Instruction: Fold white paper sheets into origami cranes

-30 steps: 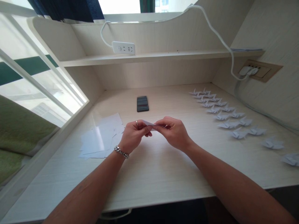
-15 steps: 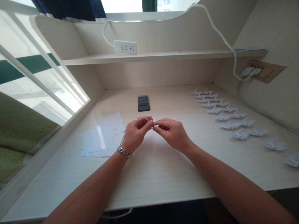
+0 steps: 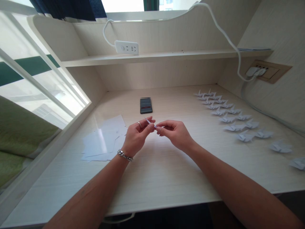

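Above the middle of the pale wooden desk (image 3: 157, 178), my left hand (image 3: 137, 136) and my right hand (image 3: 175, 133) pinch a small folded piece of white paper (image 3: 150, 122) between their fingertips. The paper is thin and seen nearly edge-on, tilted up to the left. A ring sits on a left finger and a chain bracelet on the left wrist. To the left of my hands lies a loose stack of white paper sheets (image 3: 103, 140). Several folded paper cranes (image 3: 243, 125) stand in two rows along the right side of the desk.
A dark phone (image 3: 145, 105) lies flat behind my hands. On the shelf above rests a white power strip (image 3: 126, 47), whose cable runs right to a wall socket (image 3: 258, 71). A window frame borders the desk's left edge.
The folded paper has turned from lying flat between my hands to nearly edge-on and tilted, and my hands have shifted slightly upward and apart at the fingertips.
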Motion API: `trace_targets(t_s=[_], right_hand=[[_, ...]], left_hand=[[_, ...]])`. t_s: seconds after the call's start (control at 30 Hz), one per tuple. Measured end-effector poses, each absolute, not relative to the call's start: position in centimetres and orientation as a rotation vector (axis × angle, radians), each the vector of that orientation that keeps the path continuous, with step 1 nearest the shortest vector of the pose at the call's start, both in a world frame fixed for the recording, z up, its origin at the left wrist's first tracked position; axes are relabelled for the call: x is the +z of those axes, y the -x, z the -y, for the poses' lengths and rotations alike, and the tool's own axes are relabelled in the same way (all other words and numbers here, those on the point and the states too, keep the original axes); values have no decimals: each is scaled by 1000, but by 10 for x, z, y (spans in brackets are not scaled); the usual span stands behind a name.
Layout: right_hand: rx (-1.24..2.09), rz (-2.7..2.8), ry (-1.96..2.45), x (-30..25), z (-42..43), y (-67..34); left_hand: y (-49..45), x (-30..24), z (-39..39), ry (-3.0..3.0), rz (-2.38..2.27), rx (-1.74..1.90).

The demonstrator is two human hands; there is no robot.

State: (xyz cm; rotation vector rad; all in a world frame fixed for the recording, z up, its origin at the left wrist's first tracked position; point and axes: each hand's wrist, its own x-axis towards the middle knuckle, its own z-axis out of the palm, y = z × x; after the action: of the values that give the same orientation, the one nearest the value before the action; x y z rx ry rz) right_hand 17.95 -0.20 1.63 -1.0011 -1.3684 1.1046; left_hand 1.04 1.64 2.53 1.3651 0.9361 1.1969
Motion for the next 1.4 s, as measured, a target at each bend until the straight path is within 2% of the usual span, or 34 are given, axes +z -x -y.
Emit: trace_targets(t_s=[1.4], right_hand=[[1313,1195,983,26,4,-178]], left_hand=[[-7,25,-16,-1492,-910,1161]])
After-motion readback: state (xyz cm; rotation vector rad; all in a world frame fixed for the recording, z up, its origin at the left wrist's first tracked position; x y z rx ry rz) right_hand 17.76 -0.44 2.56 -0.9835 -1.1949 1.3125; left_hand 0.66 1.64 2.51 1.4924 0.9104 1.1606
